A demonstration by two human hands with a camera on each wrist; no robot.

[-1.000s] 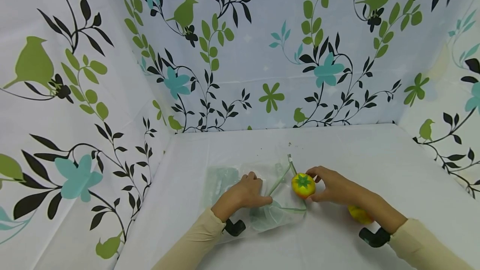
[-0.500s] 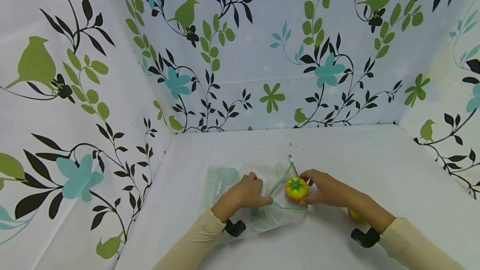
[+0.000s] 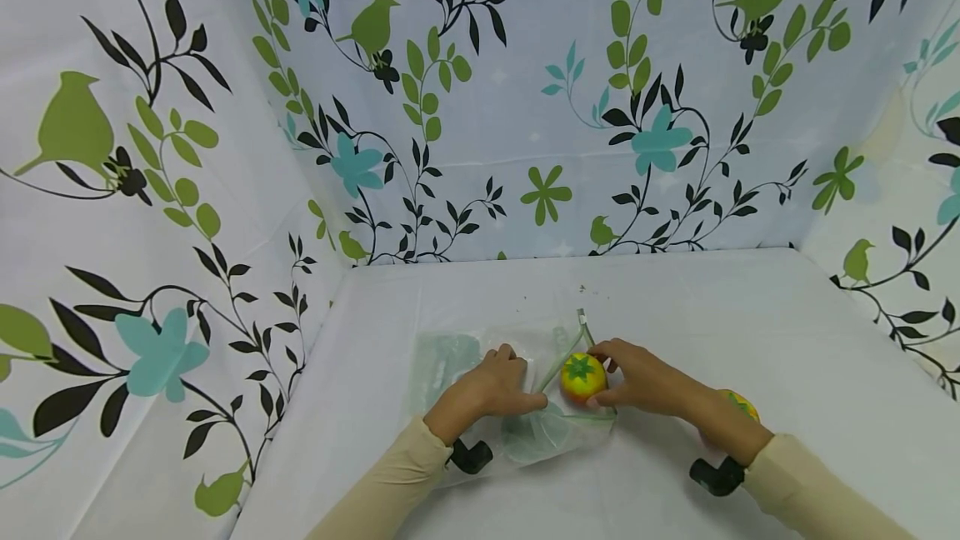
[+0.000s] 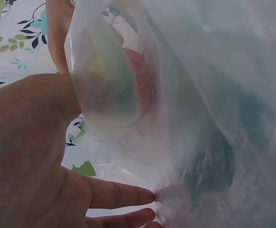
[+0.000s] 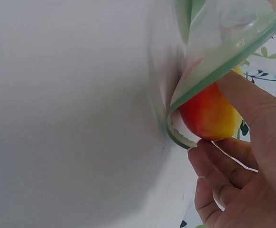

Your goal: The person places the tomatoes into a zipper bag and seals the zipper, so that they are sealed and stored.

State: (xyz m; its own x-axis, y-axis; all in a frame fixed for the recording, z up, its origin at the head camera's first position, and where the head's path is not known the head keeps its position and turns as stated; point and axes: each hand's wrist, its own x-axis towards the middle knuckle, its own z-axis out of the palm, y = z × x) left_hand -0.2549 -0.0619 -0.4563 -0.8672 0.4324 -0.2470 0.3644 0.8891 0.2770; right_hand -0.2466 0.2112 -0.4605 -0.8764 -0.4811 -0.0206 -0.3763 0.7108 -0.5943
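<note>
A yellow-red toy tomato (image 3: 583, 377) with a green star-shaped top is at the mouth of a clear zip bag (image 3: 551, 438). My right hand (image 3: 641, 375) grips it from the right, thumb and fingers on its sides. In the right wrist view the toy tomato (image 5: 207, 114) is partly behind the bag's green-edged lip (image 5: 228, 66). My left hand (image 3: 491, 382) holds the bag near its mouth, thumb stretched toward the opening. The left wrist view shows film over the thumb and the fingers (image 4: 121, 194) touching the bag (image 4: 252, 123); red and yellow show blurred through it.
A second yellow-red toy tomato (image 3: 741, 402) lies on the white table (image 3: 817, 340), partly hidden by the right forearm. A curtain (image 3: 495, 107) printed with birds and leaves stands behind the table and along both sides. Black cameras sit at both wrists.
My right hand has moved left with the toy tomato, from the bag's right edge into its mouth. The second toy tomato is seen from another side past the forearm. The left hand stays put.
</note>
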